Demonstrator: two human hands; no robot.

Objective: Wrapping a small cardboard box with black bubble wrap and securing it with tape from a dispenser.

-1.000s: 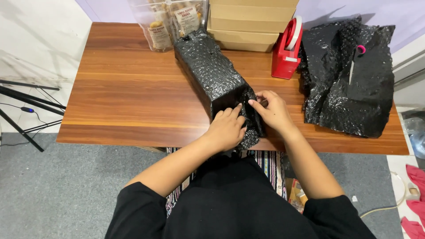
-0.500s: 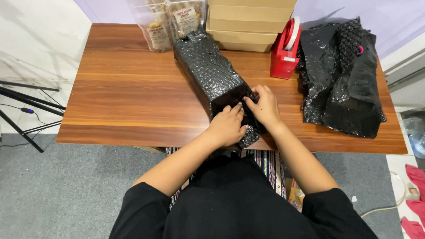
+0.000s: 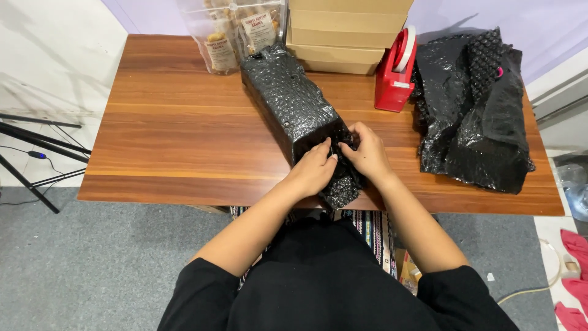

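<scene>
In the head view, the loose near end of a long black bubble-wrapped parcel (image 3: 294, 110), laid across the wooden table (image 3: 171, 122) left of the red tape dispenser (image 3: 395, 70), is pinched by the left hand (image 3: 312, 171) and right hand (image 3: 366, 153), fingers clenched on the wrap, seemingly so the fold is kept flat.
</scene>
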